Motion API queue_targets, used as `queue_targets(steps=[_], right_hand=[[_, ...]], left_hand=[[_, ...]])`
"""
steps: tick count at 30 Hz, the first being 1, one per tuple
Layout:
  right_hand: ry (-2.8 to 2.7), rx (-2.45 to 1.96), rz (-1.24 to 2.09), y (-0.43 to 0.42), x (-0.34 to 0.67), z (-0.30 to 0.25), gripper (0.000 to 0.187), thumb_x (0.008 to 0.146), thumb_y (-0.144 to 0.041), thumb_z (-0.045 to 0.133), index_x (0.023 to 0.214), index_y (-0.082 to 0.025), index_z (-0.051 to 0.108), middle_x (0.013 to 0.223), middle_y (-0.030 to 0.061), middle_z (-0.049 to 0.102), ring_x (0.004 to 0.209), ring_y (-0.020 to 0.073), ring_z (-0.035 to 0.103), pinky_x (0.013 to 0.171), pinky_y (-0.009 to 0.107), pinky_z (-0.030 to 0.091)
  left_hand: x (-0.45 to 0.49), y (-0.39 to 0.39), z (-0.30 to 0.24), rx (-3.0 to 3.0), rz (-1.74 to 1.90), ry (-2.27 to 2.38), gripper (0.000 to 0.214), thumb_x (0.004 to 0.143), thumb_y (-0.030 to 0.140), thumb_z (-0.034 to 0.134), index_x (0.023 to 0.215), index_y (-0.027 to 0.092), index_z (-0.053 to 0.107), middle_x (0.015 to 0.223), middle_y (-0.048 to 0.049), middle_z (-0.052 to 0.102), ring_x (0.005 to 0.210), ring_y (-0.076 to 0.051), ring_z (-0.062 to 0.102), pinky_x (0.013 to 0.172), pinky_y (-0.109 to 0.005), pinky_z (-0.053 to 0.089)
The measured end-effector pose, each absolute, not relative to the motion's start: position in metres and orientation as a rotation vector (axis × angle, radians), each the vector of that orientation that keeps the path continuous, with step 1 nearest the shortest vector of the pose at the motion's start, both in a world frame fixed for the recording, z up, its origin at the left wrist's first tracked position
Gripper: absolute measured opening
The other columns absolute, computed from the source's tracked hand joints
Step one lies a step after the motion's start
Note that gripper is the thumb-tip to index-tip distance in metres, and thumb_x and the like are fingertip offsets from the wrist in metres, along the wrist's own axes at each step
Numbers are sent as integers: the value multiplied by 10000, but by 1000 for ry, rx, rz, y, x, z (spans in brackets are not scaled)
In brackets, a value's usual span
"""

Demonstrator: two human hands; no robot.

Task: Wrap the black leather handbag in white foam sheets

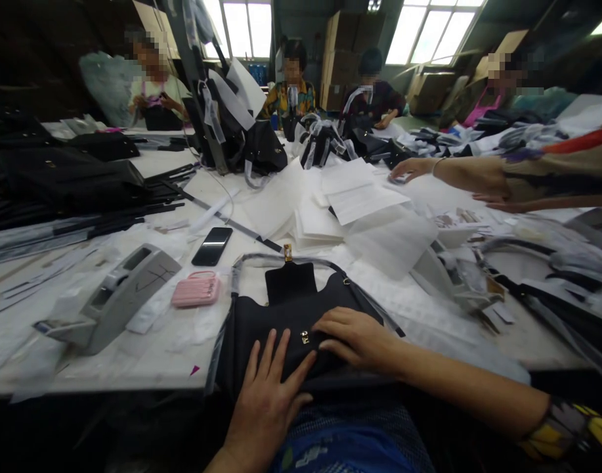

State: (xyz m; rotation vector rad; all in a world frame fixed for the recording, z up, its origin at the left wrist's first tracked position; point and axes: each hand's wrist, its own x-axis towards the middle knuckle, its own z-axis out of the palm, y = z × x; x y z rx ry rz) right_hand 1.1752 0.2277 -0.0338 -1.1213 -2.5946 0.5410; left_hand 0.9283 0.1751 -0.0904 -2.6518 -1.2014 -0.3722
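Note:
A black handbag (291, 302) lies in front of me at the table's near edge. Its flap tab (291, 284) with a gold fitting (287, 252) is turned up, away from me, and its strap is wrapped in clear film. On the front panel sits a small gold clasp (304, 337). My left hand (271, 384) rests on the bag with fingers spread. Right of the clasp, my right hand (354, 338) touches the leather, its thumb and bent fingers apart. Neither hand shows anything held.
Left of the bag are a pink case (196, 290), a phone (213, 246) and a tape dispenser (113, 295). White paper sheets (360, 197) lie behind it. Another dispenser (453, 276) stands right. A co-worker's arm (468, 172) reaches in; several people work across the table.

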Motion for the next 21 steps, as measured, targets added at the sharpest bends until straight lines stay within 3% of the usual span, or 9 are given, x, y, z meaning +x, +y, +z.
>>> queue_targets(steps=[4, 9, 13, 18, 21], right_hand=[[-2841, -1124, 207, 251, 1144, -30, 292, 989, -371, 516, 905, -141, 674, 897, 98, 685, 823, 235, 619, 701, 337, 502], [-3003, -1140, 196, 257, 1123, -34, 323, 989, -324, 474, 852, -149, 708, 848, 96, 716, 769, 224, 654, 630, 301, 445], [-2792, -1663, 362, 256, 1113, -32, 350, 925, -322, 497, 765, -148, 754, 756, 109, 738, 678, 223, 666, 566, 286, 384], [-2517, -1701, 1167, 279, 1118, -6, 500, 944, -491, 502, 636, -166, 722, 594, 37, 681, 562, 137, 599, 541, 237, 374], [-2410, -1580, 1043, 283, 1128, 0, 461, 969, -455, 510, 668, -164, 703, 595, 17, 654, 552, 120, 560, 558, 232, 386]], left_hand=[[926, 177, -92, -2616, -401, -1163, 782, 878, 416, 665, 1531, 420, 234, 1517, -167, 446, 1382, -379, 435, 1029, -573, 476], [925, 178, -93, -2584, -489, -1155, 685, 919, 537, 553, 1527, 411, 262, 1487, -153, 492, 1346, -366, 487, 1009, -554, 494], [925, 178, -96, -2600, -504, -1159, 671, 928, 552, 524, 1528, 403, 263, 1499, -156, 477, 1365, -367, 463, 1030, -556, 477], [925, 178, -99, -2629, -561, -1206, 658, 918, 563, 538, 1512, 440, 285, 1499, -160, 472, 1374, -377, 448, 1038, -575, 466], [925, 177, -97, -2649, -533, -1224, 670, 916, 531, 566, 1514, 441, 279, 1510, -162, 456, 1383, -384, 431, 1042, -585, 461]])
